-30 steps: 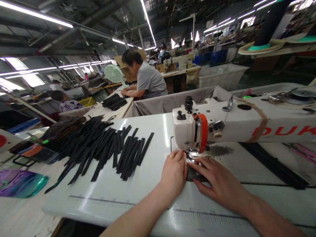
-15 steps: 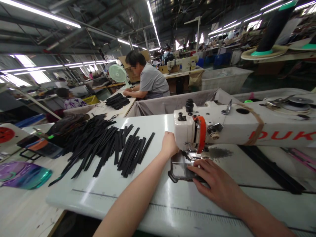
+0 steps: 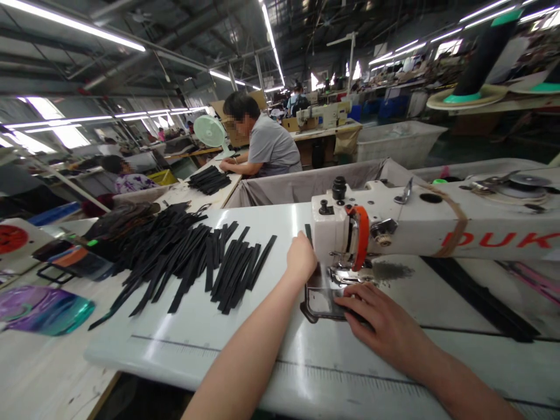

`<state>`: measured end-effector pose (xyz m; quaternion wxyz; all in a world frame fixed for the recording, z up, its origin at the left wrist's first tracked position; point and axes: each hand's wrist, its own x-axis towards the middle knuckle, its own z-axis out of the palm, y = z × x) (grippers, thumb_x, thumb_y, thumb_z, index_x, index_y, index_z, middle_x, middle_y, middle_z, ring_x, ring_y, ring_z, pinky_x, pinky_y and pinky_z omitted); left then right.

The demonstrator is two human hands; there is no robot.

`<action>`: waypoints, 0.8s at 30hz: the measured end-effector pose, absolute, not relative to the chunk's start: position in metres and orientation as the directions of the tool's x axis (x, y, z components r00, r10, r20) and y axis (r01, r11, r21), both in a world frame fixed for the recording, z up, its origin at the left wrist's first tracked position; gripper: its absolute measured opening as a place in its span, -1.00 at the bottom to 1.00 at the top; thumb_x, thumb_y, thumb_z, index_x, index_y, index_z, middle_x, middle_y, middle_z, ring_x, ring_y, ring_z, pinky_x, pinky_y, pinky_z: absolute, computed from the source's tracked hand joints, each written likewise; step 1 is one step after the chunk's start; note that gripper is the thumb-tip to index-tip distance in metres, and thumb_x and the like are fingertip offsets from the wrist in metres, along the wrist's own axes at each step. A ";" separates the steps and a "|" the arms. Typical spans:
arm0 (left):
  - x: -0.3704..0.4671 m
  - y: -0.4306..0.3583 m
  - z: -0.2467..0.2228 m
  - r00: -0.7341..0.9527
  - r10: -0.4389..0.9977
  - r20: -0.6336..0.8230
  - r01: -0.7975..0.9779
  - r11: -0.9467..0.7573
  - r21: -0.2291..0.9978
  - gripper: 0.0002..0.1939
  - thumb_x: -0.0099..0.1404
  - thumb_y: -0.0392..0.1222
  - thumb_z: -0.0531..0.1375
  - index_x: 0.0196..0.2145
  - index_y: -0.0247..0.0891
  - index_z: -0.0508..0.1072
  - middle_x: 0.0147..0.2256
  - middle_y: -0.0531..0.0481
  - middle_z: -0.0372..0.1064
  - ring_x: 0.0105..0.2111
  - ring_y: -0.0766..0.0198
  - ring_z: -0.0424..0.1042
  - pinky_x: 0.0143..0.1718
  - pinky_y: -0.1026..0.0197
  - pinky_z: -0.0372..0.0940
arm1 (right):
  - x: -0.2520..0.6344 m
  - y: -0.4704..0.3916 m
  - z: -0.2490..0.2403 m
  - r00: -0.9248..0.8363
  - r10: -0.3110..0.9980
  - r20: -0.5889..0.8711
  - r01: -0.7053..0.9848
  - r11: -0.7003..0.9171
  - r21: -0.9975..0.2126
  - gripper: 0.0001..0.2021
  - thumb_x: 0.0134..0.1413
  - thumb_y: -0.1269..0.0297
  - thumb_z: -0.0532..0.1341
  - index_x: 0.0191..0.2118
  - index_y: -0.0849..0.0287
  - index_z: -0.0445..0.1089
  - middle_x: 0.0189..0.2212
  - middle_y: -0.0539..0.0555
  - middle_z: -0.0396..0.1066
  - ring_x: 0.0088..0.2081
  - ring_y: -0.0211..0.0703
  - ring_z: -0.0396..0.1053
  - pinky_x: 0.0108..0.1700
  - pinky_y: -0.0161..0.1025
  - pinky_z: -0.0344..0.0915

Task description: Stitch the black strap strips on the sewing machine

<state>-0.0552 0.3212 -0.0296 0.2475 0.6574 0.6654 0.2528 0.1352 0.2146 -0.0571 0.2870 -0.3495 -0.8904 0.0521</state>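
My left hand [image 3: 301, 258] is closed beside the sewing machine's head, and a short black fabric strip [image 3: 308, 233] sticks up past its fingers. My right hand [image 3: 376, 312] rests on the metal plate [image 3: 321, 301] in front of the presser foot [image 3: 343, 274]. Its fingers are bent and close together, and a dark edge shows between thumb and fingers; what it belongs to is mostly hidden. The white sewing machine [image 3: 411, 224] with an orange guard [image 3: 361, 238] stands over both hands. Many black strips [image 3: 188, 256] lie heaped on the table to the left.
A longer black strip [image 3: 481, 300] lies under the machine arm. At far left stands a purple-teal bottle [image 3: 46, 310] near a plastic container [image 3: 83, 259]. A ruler scale [image 3: 328, 373] runs along the table front. Beyond, a co-worker [image 3: 271, 140] sits by a green fan [image 3: 210, 131].
My left hand has shifted slightly, and a black strip now shows above its fingers. The right hand stays in nearly the same place on the plate. The view has moved a little.
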 end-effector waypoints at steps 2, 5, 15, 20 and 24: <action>-0.067 0.319 -0.024 -0.063 0.998 -0.027 0.706 0.064 0.706 -0.87 0.22 -0.31 0.21 -0.24 -0.37 0.43 -0.21 -0.31 0.45 -0.11 -0.03 0.42 -0.09 0.05 0.25 | 0.135 0.215 -0.056 -0.582 0.656 0.482 0.586 0.748 -0.311 -0.76 0.23 0.41 0.11 -0.07 0.16 0.45 -0.15 0.19 0.43 -0.11 0.04 0.41 -0.04 0.08 0.41; -0.088 0.297 -0.016 -0.073 0.994 -0.084 0.621 0.111 0.776 -0.93 0.23 -0.29 0.20 -0.38 -0.35 0.41 -0.40 -0.14 0.41 -0.30 0.11 0.43 -0.21 0.13 0.29 | 0.132 0.211 -0.049 -0.526 0.700 0.482 0.551 0.713 -0.434 -0.77 0.24 0.36 0.10 -0.09 0.12 0.48 -0.15 0.17 0.47 -0.10 0.03 0.43 -0.02 0.04 0.41; -0.084 0.215 -0.012 0.525 0.848 0.072 -0.450 0.204 0.869 -0.76 0.16 -0.26 0.38 -0.30 -0.34 0.39 -0.33 0.01 0.36 -0.38 0.40 0.43 -0.32 0.38 0.33 | 0.129 0.190 -0.025 -0.390 0.921 0.009 0.109 0.056 -0.993 -0.65 0.16 0.02 0.26 -0.04 0.13 0.45 -0.34 0.12 0.55 -0.38 -0.12 0.49 -0.32 -0.21 0.46; -0.078 0.215 -0.006 0.522 0.841 0.143 -0.533 0.190 0.824 -0.76 0.10 -0.45 0.37 -0.30 -0.33 0.42 -0.21 -0.08 0.49 -0.20 0.31 0.49 -0.16 0.32 0.40 | 0.128 0.177 -0.012 -0.218 0.976 0.027 0.027 0.034 -0.999 -0.69 -0.11 0.04 0.43 -0.25 0.08 0.54 -0.38 0.10 0.55 -0.38 -0.06 0.52 -0.24 -0.18 0.48; -0.074 0.213 -0.006 0.522 0.838 0.159 -0.568 0.202 0.798 -0.74 0.08 -0.53 0.36 -0.29 -0.34 0.46 -0.23 -0.06 0.52 -0.21 0.32 0.51 -0.18 0.34 0.41 | 0.128 0.172 -0.011 -0.144 0.989 0.038 -0.061 0.030 -0.998 -0.71 -0.22 0.07 0.49 -0.31 0.01 0.56 -0.40 0.05 0.54 -0.43 -0.11 0.52 -0.28 -0.27 0.48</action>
